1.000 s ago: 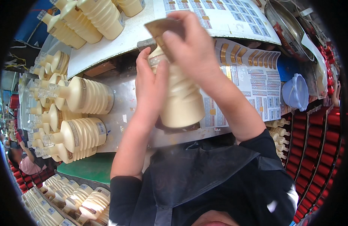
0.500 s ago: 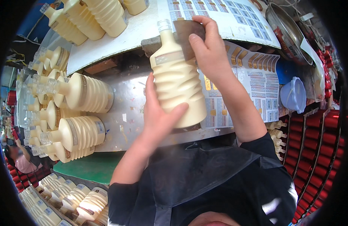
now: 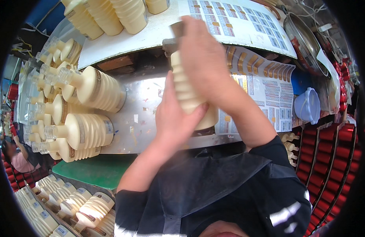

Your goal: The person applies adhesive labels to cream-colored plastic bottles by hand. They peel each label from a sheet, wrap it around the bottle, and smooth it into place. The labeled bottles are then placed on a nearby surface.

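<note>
A cream bottle (image 3: 185,89) with wavy ribbed sides lies in front of me, its base toward me. My left hand (image 3: 175,118) is wrapped round its lower part, the thumb across the front. My right hand (image 3: 202,55), smeared by motion, passes over the bottle's shoulder and hides its neck and upper label. A flat dark brown scraper-like piece (image 3: 177,29) sticks out from beneath the right hand's fingers, on the far side.
Several cream bottles (image 3: 89,128) lie stacked at left, and more stand on the white board (image 3: 123,44) behind. Label sheets (image 3: 269,85) cover the right of the metal table (image 3: 141,106). A lavender bucket (image 3: 307,106) stands at right, near red racked goods (image 3: 332,158).
My right hand has swept left with the dark piece, across the bottle's shoulder, covering the neck and label. My left hand keeps its hold on the bottle. The view has shifted slightly.
</note>
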`<state>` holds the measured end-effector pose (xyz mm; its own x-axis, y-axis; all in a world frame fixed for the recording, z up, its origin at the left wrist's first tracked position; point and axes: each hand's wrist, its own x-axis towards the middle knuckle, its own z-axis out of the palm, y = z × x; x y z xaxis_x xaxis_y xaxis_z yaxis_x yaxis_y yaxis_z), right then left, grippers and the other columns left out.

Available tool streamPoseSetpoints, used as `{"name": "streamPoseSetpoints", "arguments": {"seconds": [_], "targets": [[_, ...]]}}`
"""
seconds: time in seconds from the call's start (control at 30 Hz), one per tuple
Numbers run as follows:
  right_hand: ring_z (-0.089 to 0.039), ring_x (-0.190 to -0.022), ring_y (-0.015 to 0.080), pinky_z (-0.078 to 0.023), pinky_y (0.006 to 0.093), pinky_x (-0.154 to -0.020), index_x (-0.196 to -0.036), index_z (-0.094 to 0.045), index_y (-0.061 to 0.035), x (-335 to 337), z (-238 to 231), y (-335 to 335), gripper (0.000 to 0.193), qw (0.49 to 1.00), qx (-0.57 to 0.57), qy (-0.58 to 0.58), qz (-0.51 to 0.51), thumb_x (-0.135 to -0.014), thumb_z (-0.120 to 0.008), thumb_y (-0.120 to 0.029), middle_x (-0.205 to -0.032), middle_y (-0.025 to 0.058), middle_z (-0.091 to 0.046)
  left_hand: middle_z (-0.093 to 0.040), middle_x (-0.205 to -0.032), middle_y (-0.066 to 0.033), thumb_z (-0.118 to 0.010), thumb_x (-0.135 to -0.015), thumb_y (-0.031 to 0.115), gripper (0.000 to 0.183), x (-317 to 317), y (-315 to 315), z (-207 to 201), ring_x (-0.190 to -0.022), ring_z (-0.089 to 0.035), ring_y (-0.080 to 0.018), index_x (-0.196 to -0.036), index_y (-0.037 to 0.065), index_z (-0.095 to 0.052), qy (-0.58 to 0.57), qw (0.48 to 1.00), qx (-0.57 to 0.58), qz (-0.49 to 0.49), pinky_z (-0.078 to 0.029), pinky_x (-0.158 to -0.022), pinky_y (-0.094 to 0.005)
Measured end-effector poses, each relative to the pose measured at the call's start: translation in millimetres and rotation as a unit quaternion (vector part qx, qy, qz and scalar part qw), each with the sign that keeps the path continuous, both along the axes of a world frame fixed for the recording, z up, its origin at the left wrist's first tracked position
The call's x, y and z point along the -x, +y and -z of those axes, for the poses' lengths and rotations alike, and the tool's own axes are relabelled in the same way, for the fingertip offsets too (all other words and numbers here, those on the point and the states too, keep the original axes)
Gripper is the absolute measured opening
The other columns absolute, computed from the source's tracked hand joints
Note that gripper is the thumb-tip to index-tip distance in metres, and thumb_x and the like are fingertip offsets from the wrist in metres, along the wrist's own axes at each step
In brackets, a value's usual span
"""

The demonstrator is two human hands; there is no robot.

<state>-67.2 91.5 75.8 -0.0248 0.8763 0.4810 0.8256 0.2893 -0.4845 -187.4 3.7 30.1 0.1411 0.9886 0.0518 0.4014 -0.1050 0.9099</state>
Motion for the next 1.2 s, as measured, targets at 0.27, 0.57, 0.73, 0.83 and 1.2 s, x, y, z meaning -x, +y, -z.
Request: {"name": "streamPoseSetpoints", "arguments": {"seconds": [0.27, 0.57, 0.73, 0.83, 1.2], "targets": [[-0.056, -0.128, 0.0398, -0.042, 0.0447, -0.111, -0.142, -0.044, 0.0012, -68.7, 46.7, 10.7, 0.046, 0.974, 0.008, 0.225, -0.004, -0.1, -0.052, -0.018, -0.139, 0.0252, -0.056, -0.041, -0.149, -0.0267, -0.081, -0.08, 0.037, 0.105, -3.6, 30.5, -2.5, -0.131, -0.053, -0.0432, -0.162, 0.009, -0.02, 0.111, 0.991, -0.062, 0.034, -0.047, -0.107, -0.0483], [-0.054, -0.129, 0.0392, -0.041, 0.0457, -0.111, -0.14, -0.045, 0.0012, -78.4, 61.7, 11.3, 0.045, 0.969, -0.003, 0.247, 0.0, -0.099, -0.054, -0.016, -0.138, 0.0244, -0.056, -0.04, -0.152, -0.0253, -0.075, -0.081, 0.024, 0.108, -2.8, 39.9, 20.2, -0.135, -0.052, -0.0345, -0.165, 0.006, -0.009, -0.135, 0.989, 0.024, 0.056, -0.044, -0.112, -0.0415], [-0.059, -0.123, 0.0336, -0.044, 0.0419, -0.107, -0.139, -0.048, -0.0006, -80.2, 44.7, 8.4, 0.042, 0.968, -0.02, 0.251, 0.004, -0.1, -0.054, -0.015, -0.135, 0.0207, -0.059, -0.045, -0.151, -0.0224, -0.073, -0.083, 0.019, 0.106, -3.3, 31.9, 16.1, -0.131, -0.056, -0.0303, -0.164, 0.003, -0.007, -0.216, 0.973, 0.071, 0.04, -0.047, -0.11, -0.0405], [-0.057, -0.124, 0.0401, -0.045, 0.0451, -0.107, -0.138, -0.047, 0.0015, -64.5, 31.8, 7.1, 0.041, 0.968, -0.007, 0.252, -0.021, -0.1, -0.052, -0.014, -0.135, 0.0253, -0.058, -0.049, -0.148, -0.0208, -0.075, -0.085, 0.024, 0.104, -2.5, 31.3, 13.2, -0.129, -0.057, -0.0291, -0.163, 0.001, -0.009, -0.248, 0.963, 0.093, 0.046, -0.047, -0.109, -0.0409], [-0.069, -0.089, 0.0301, -0.057, 0.04, -0.076, -0.113, -0.057, 0.0013, 17.3, 4.2, 15.9, 0.027, 0.981, -0.073, -0.178, -0.019, -0.089, -0.061, -0.01, -0.098, 0.0164, -0.063, -0.057, -0.141, -0.027, -0.074, -0.088, 0.036, 0.097, -5.7, 27.7, 4.1, -0.125, -0.062, -0.0393, -0.162, 0.004, -0.018, -0.077, 0.996, 0.007, 0.045, -0.049, -0.105, -0.0439]]}}
